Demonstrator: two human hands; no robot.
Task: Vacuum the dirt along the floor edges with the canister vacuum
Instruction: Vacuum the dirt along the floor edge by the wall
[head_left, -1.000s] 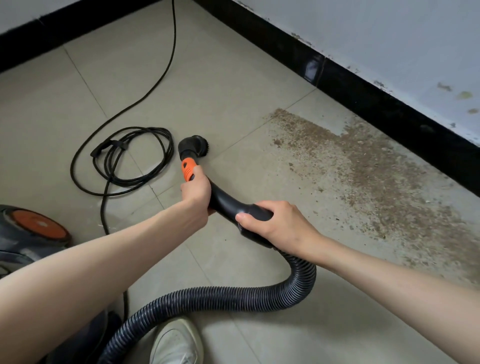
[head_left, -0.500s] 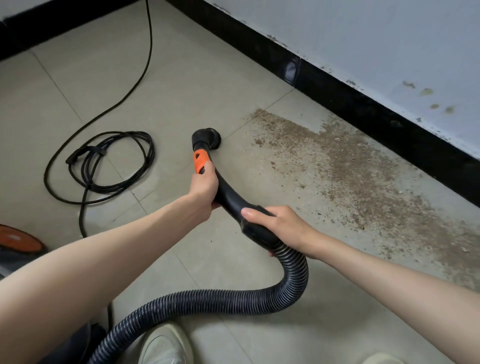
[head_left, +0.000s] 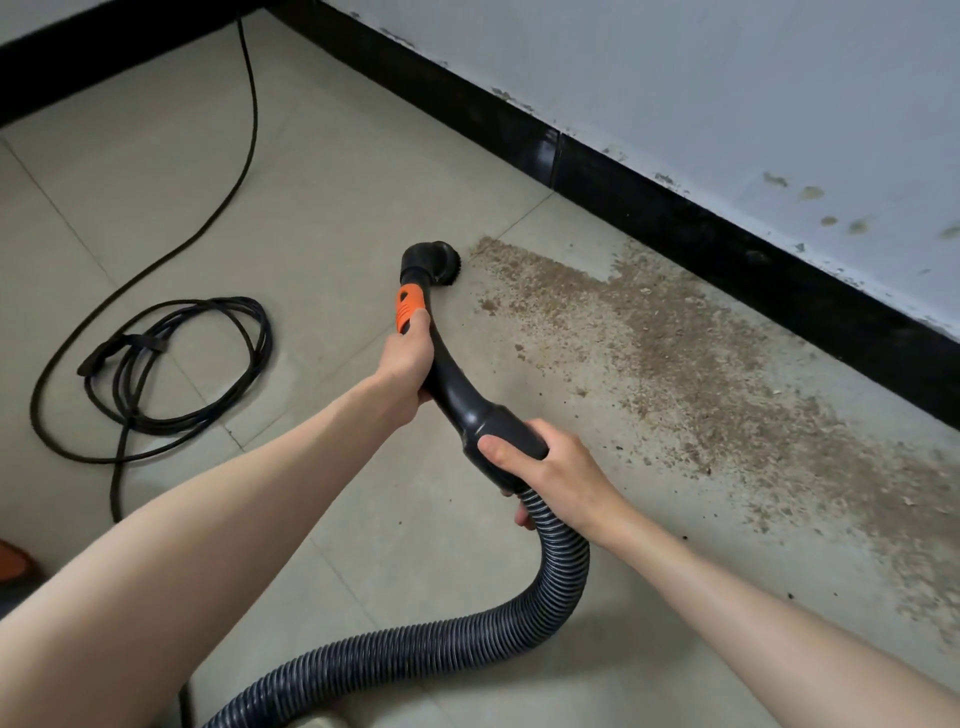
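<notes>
A black curved vacuum wand (head_left: 457, 384) with an orange collar (head_left: 410, 306) ends in a round brush nozzle (head_left: 435, 262) resting on the tiled floor. My left hand (head_left: 408, 358) grips the wand just below the orange collar. My right hand (head_left: 545, 462) grips the handle end where the ribbed hose (head_left: 467, 644) joins. The nozzle sits at the left tip of a brown band of dirt (head_left: 691, 374) that runs along the black skirting (head_left: 675, 218). Only an orange corner of the canister (head_left: 13, 564) shows at the left edge.
A coiled black power cord (head_left: 171, 374) lies on the floor to the left, with a strand running up to the far wall. The white wall above the skirting is stained. The hose loops back toward the bottom of the view.
The nozzle has moved right and forward across the floor, from beside the cord coil to the left tip of the dirt. Both hands keep their hold. The canister has slid almost out of view.
</notes>
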